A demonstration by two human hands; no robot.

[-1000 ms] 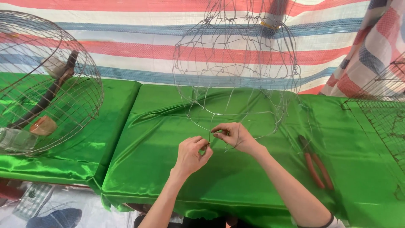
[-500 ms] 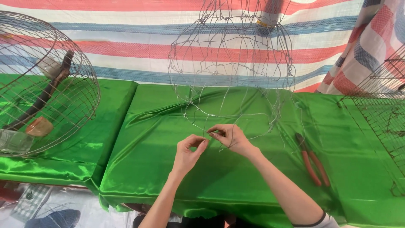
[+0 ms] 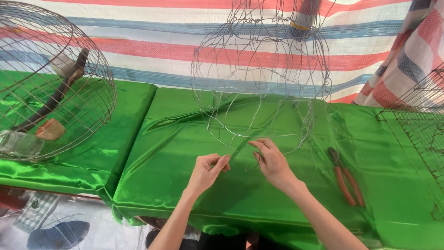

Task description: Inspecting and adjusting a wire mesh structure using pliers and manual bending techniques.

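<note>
My left hand (image 3: pixel 206 172) has thumb and forefinger pinched nearly shut on a thin strand of wire, the other fingers curled loosely beneath. My right hand (image 3: pixel 273 163) is a little more open, its fingertips closed round the same run of wire just beside the left, where the bottom ring of the wire frame (image 3: pixel 261 74) dips toward the green cloth (image 3: pixel 185 134). I cannot tell whether the strand is a loose end or part of the ring; it is too fine against the shine of the fabric.

The frame stands upright right behind my hands, a rounded open cage of bent wire, touching the cloth at its lower edge. The pliers (image 3: pixel 346 178) with red handles lie to my right, near but apart from the frame. Well off to the left sits a finished wire basket (image 3: pixel 51 83) with odd items inside, and at the far right edge a piece of flat wire mesh (image 3: pixel 421 134).

I judge the risks to be these: the frame looks light and springy, so a hard tug could tip it or bend the ring out of round; a cut end might prick a fingertip or snag the slippery cloth
</note>
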